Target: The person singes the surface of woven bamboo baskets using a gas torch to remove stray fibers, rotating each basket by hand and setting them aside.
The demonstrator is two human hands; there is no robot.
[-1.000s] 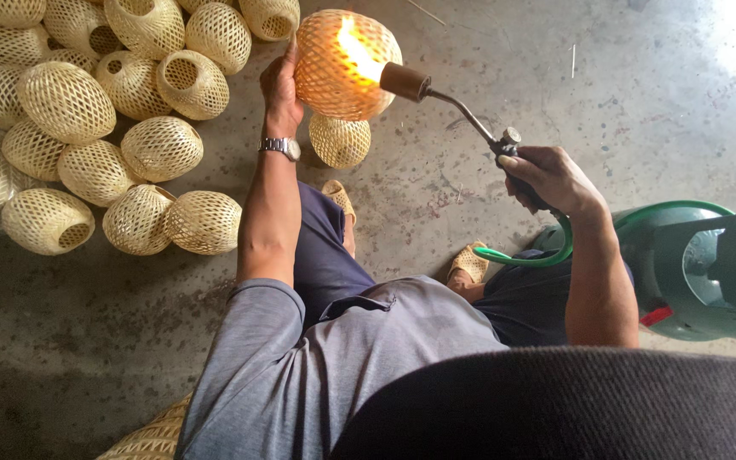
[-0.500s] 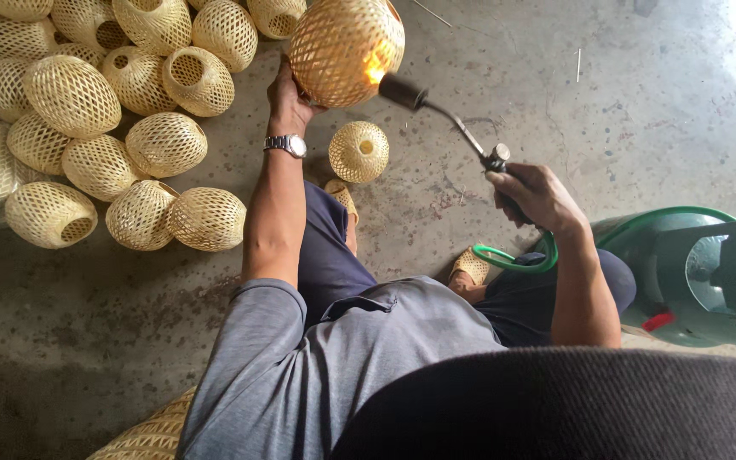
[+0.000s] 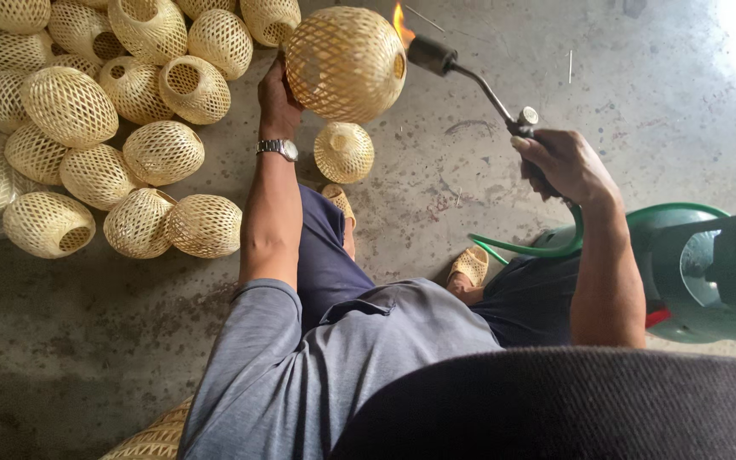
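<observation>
My left hand (image 3: 277, 92) holds a round woven bamboo basket (image 3: 345, 64) up in front of me, gripping its left side. A metal watch (image 3: 278, 148) sits on that wrist. My right hand (image 3: 560, 162) grips the handle of a gas torch (image 3: 470, 77). The torch's dark nozzle points at the basket's upper right edge, and a small orange flame (image 3: 399, 17) burns at its tip. A green hose (image 3: 530, 247) runs from the torch down to a green gas cylinder (image 3: 700, 273) at my right.
A heap of several woven bamboo baskets (image 3: 112, 111) lies on the concrete floor (image 3: 623, 77) to my left. One smaller basket (image 3: 343, 152) lies just beyond my knee. Another woven piece (image 3: 151, 439) shows at the bottom edge. My sandalled feet (image 3: 470, 266) rest on the floor.
The basket has risen and turned in my left hand. The flame, which lit its face brightly, now only licks its upper right edge. The torch hand shifted slightly.
</observation>
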